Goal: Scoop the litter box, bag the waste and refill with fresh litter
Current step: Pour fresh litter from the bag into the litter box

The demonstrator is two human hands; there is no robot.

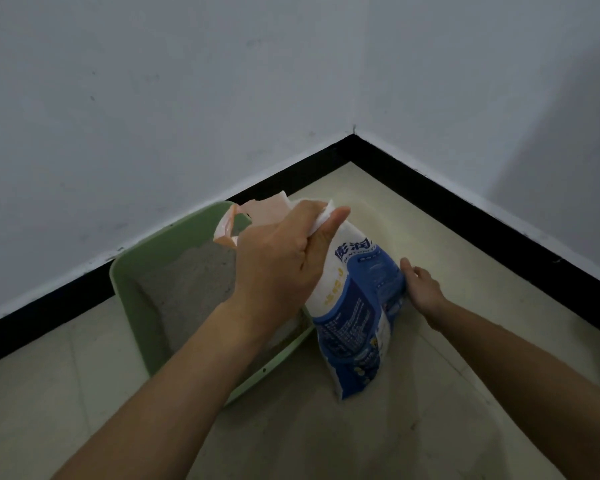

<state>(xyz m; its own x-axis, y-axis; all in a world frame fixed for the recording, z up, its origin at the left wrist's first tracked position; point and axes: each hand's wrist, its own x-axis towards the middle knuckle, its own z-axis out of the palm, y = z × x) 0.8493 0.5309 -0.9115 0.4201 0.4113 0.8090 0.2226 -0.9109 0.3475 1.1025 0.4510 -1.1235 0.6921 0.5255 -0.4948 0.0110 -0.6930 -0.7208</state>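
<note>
So, my left hand [281, 258] grips the crumpled neck of the blue-and-white printed plastic litter bag [357, 306], fingers and thumb curled tight round the white film. The bag stands beside the right-hand rim of the pale green rectangular plastic litter box [129, 271]. Its bottom corner seems to rest on the floor just outside that rim, and its body tilts toward the box. The bag's torn pinkish-orange top [257, 216] flares above my knuckles and hangs over the far end of the box.

My right hand [421, 289] sits on the side of the bag that faces away from the box, low down. Its fingers are loose and slightly spread, curled round nothing, and the thumb tip touches the blue edge of the bag. I cannot tell whether the other fingers press the film or only lie next to it.

Inside the box lies a bed of grey granular litter [187, 282], piled higher toward the far wall of the box. My left forearm crosses over the box's near corner.

The box sits on cream floor tiles [430, 220], its far side close against a black skirting strip [430, 181]. Beyond it, 2 plain white walls [187, 98] meet in a corner to the box's right.
</note>
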